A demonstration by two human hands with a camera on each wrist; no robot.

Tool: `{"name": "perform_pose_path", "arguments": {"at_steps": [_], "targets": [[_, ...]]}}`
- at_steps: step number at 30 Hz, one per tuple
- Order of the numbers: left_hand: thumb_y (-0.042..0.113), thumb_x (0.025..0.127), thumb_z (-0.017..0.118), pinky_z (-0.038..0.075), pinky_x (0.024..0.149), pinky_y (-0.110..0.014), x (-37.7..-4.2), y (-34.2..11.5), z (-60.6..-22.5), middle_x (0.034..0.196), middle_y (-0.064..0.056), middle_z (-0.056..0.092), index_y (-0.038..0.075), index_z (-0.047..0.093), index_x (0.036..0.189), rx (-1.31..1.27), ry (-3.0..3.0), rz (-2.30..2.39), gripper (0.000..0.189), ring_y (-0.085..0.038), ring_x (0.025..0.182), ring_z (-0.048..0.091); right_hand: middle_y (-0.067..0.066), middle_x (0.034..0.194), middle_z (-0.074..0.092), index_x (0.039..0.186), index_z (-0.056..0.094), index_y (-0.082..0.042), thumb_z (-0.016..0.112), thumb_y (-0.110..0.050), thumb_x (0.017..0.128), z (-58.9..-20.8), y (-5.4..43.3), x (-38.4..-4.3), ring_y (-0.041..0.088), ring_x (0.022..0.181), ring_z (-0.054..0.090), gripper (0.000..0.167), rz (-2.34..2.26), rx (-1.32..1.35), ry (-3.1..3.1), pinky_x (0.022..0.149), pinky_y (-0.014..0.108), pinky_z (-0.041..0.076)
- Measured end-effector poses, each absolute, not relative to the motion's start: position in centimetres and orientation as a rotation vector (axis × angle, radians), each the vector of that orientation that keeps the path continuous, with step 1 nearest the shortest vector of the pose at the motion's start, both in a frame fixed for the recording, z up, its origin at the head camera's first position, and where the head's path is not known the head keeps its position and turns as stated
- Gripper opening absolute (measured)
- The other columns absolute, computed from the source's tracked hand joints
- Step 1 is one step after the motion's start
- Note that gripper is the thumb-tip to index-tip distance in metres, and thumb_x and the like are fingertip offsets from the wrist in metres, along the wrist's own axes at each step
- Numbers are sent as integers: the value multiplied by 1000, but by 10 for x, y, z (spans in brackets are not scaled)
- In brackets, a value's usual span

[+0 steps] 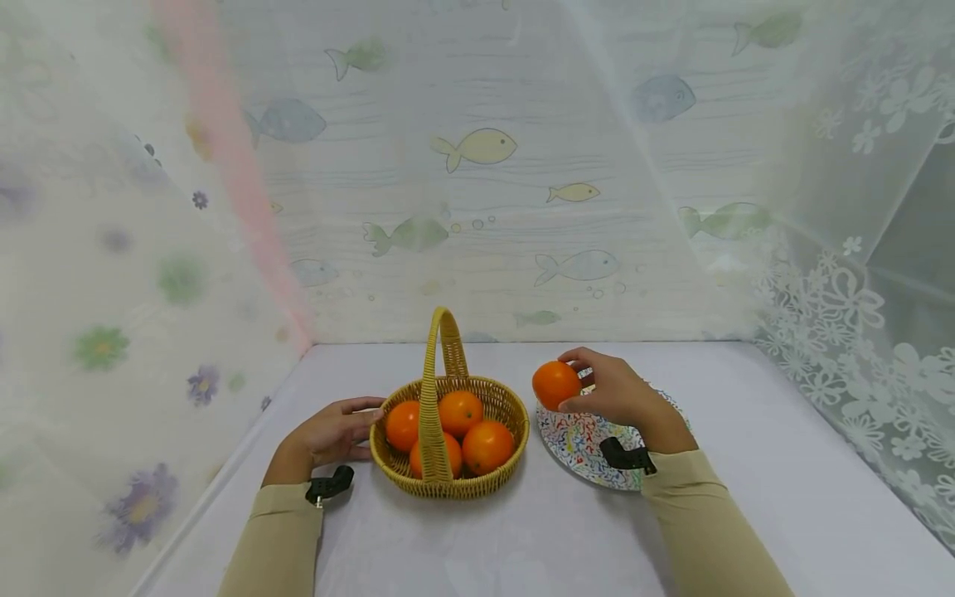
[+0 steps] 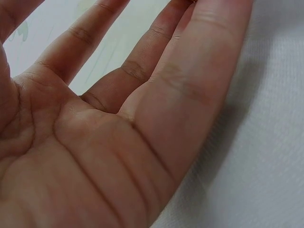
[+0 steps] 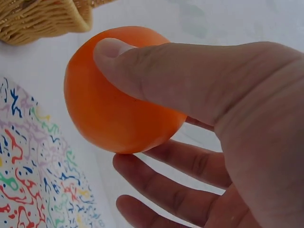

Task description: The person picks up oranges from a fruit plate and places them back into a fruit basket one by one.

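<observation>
My right hand holds an orange above the left part of a round plate with a multicoloured squiggle pattern. In the right wrist view the thumb presses one side of the orange and fingers support it from the other. A yellow wicker basket with a tall handle stands left of the plate, with several oranges in it. At the basket's left rim my left hand touches it with extended fingers. The left wrist view shows that palm and its fairly straight fingers, but not the basket.
A white cloth covers the table. Behind it hangs a pale curtain printed with fish. Flowered sheer fabric borders the right side, and another flowered sheet the left.
</observation>
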State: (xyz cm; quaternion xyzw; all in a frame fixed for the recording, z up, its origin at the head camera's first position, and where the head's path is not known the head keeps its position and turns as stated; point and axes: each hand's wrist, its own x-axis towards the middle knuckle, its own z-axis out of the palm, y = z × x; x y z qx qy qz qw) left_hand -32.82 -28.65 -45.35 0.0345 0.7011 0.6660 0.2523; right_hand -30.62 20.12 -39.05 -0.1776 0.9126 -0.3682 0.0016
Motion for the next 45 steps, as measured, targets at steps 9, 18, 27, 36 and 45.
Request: {"name": "perform_pose_path", "arguments": {"at_steps": [9, 18, 27, 36, 45], "targets": [[25, 105, 63, 60, 93, -50, -327, -288, -453, 131, -4, 69, 8, 47, 152, 120, 1909, 1803, 53, -22, 111, 70, 8, 129, 67, 140, 58, -19, 92, -28, 80, -385, 182, -302, 28, 110, 69, 69, -1190, -681, 2899, 93, 46, 60], [24, 106, 62, 60, 93, -49, -326, -288, -452, 129, -3, 70, 7, 48, 151, 130, 1893, 1811, 50, -22, 110, 71, 3, 128, 68, 139, 59, -19, 92, -27, 80, -383, 169, -298, 26, 111, 68, 68, -1231, -728, 2847, 96, 51, 59], [26, 105, 63, 60, 94, -50, -325, -287, -451, 134, -5, 68, 7, 44, 154, 114, 1902, 1804, 57, -23, 112, 71, 1, 129, 68, 138, 60, -18, 92, -24, 80, -379, 158, -292, 25, 111, 68, 66, -1230, -803, 2848, 92, 42, 61], [26, 105, 63, 59, 95, -51, -327, -288, -453, 133, -5, 69, 7, 45, 154, 116, 1888, 1811, 55, -24, 113, 71, 0, 131, 67, 140, 59, -17, 91, -24, 81, -377, 146, -288, 23, 112, 68, 68, -1153, -854, 2882, 94, 44, 60], [27, 105, 62, 59, 95, -50, -329, -288, -454, 133, -6, 69, 8, 45, 154, 127, 1899, 1802, 55, -24, 113, 71, -2, 131, 66, 140, 59, -18, 90, -27, 82, -384, 137, -287, 22, 112, 67, 66, -1144, -902, 2895, 96, 48, 59]]}}
